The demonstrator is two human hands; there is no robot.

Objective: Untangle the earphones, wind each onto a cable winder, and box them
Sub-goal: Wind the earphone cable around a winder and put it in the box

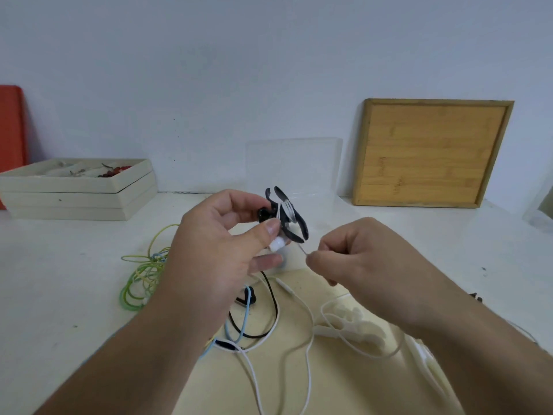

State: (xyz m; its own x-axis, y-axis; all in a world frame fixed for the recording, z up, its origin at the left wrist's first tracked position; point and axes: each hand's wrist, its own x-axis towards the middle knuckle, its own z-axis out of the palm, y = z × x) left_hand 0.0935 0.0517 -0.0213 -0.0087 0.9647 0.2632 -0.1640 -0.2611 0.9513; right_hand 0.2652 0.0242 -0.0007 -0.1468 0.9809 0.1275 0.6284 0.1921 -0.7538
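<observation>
My left hand [221, 235] holds a black cable winder [287, 215] above the table, thumb pressing a white earbud [276, 244] against it. A few turns of white cable [288, 208] wrap the winder. My right hand [353, 259] pinches that white cable just right of the winder. Below my hands lie loose white, black and light-blue earphone cables [260, 327] in a tangle. A yellow-green earphone cable [143, 277] lies coiled at the left. A clear plastic box [294, 163] with its lid up stands behind the winder.
Stacked beige trays [77, 190] with small items sit at the back left, beside an orange board [10, 130]. A wooden tray [431, 154] leans on the wall at the back right. White winders [356, 324] lie under my right forearm.
</observation>
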